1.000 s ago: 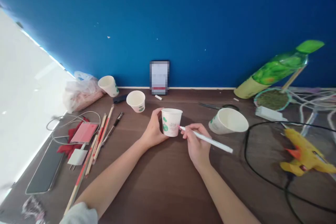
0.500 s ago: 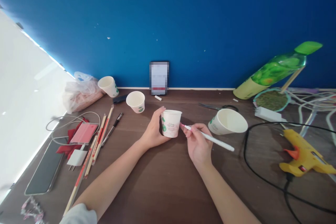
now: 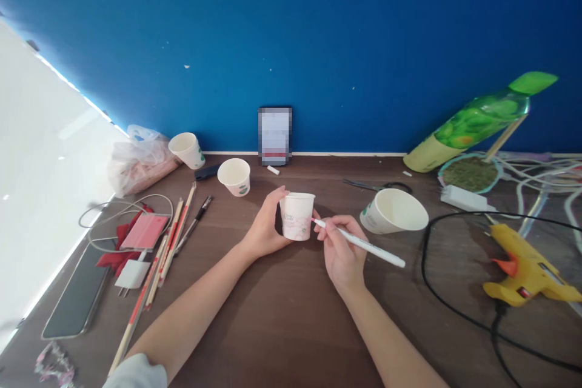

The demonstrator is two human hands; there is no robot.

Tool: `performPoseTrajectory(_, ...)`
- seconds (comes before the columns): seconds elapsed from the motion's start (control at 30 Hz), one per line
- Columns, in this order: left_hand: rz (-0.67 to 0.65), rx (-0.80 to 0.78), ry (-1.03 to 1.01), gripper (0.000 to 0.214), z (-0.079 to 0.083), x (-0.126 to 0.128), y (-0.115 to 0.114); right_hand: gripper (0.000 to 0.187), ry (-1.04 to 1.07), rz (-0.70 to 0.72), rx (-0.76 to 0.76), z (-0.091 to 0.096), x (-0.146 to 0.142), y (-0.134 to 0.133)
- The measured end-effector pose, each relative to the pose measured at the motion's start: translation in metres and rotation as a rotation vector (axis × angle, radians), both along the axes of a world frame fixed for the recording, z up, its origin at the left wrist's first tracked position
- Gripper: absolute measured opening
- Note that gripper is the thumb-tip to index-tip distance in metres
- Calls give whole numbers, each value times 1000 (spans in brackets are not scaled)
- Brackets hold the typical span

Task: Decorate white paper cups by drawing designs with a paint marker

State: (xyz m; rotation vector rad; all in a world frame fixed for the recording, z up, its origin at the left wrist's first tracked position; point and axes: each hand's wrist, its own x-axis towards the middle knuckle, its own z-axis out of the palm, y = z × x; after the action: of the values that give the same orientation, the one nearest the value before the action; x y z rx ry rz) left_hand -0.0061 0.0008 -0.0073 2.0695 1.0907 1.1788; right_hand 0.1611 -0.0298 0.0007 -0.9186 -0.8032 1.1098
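the left hand (image 3: 267,227) grasps a small paper cup (image 3: 297,209) by its left side, thumb near the base and index finger up by the rim; the other fingers are hidden behind it. the cup is upright at the middle of the brown tabletop (image 3: 282,321), though whether its base rests there cannot be told. the right hand (image 3: 343,248) grips a white marker (image 3: 364,244) like a pen, its pink tip at the cup's right edge, touching or just beside it.

the coloring looks partly done: faint pink lines spread over the lower part of the facing wall, around the printed lettering, while the band under the rim is white. the back of the cup is out of sight, so how much is covered there cannot be judged.

3 other cups stand apart from the hands: 1 at far left (image 3: 187,150), 1 nearer the middle (image 3: 234,177) and a wide-mouthed 1 on the right (image 3: 394,211). the sides that show bear green print and no clear pink lines.
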Motion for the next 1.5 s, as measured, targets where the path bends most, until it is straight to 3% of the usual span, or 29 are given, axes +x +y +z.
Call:
performPoseTrajectory(0.3, -9, 77, -9, 85, -2, 0, 2, 12, -157, -5, 4, -10, 2, -3)
performPoseTrajectory(0.7, 4, 58, 11, 84, 0, 0, 1, 17, -264, -76, -27, 9, -4, -5)
performPoseTrajectory(1.5, 6, 43, -3, 85, -1, 1, 1, 17, -129, -73, -79, -9, 1, 1)
